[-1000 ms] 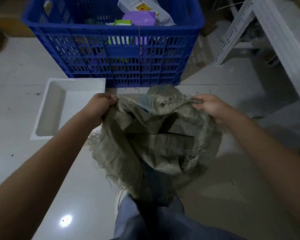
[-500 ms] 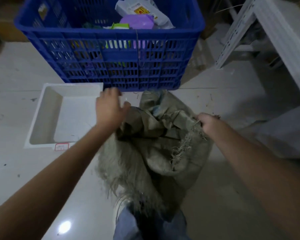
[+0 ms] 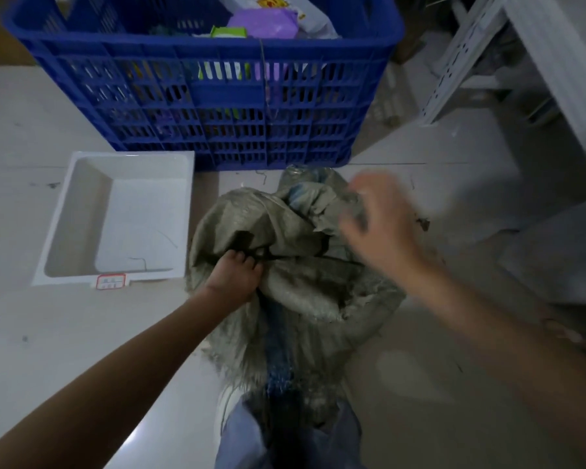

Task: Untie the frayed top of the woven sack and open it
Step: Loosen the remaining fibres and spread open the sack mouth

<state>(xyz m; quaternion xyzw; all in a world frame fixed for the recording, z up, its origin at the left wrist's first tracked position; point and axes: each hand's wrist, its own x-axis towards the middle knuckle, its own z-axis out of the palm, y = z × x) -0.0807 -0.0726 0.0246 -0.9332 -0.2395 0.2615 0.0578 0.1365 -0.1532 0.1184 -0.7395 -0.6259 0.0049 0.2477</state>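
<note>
The left hand [image 3: 234, 278] is closed on a fold of the grey-green woven plastic sack [image 3: 295, 286], with its fingertips tucked into a dark crease of the cloth on the sack's left side. The right hand [image 3: 378, 225] is above the sack's upper right part with its fingers spread and loose; it is blurred, and contact with the cloth cannot be determined. The sack stands on the pale tiled floor [image 3: 31, 333], directly in front of the person's blue trouser leg [image 3: 251, 438]. Its top is crumpled into folds, and frayed strands hang along its lower left edge.

A shallow white rectangular plastic tray [image 3: 82, 218] lies on the floor just left of the sack, with a small red-bordered label on its near rim. A large blue perforated plastic crate [image 3: 217, 106] stands behind the tray and the sack and holds packets, including a purple one [image 3: 264, 18]. A white perforated metal frame [image 3: 460, 49] stands at the upper right.
</note>
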